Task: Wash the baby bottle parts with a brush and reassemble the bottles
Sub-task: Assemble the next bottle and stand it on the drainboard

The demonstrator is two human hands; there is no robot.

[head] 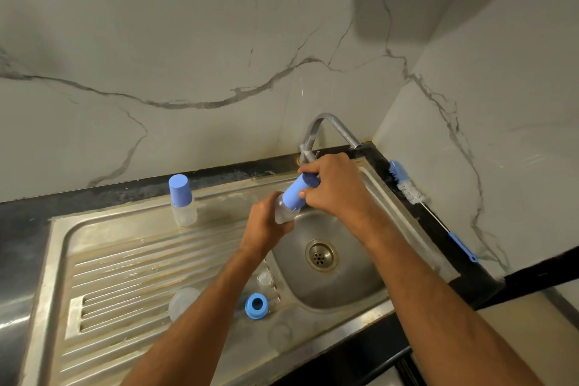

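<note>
My left hand (pixel 266 224) grips the clear body of a baby bottle (pixel 283 213), held tilted above the sink bowl (pixel 351 279). My right hand (pixel 336 186) grips the bottle's blue cap (pixel 296 193). A second capped bottle (pixel 182 200) stands upright on the drainboard at the back. Near the front lie a blue collar ring (pixel 256 306), a clear nipple (pixel 265 280) and a clear bottle body (pixel 181 302) on its side, partly hidden by my left forearm. The bottle brush (pixel 410 189) with its blue handle lies on the black counter to the right.
The steel faucet (pixel 329 128) arches over the bowl just behind my hands. A ribbed steel drainboard (pixel 125 276) fills the left. The drain (pixel 320 255) sits in the middle of the bowl. Marble walls close in behind and on the right.
</note>
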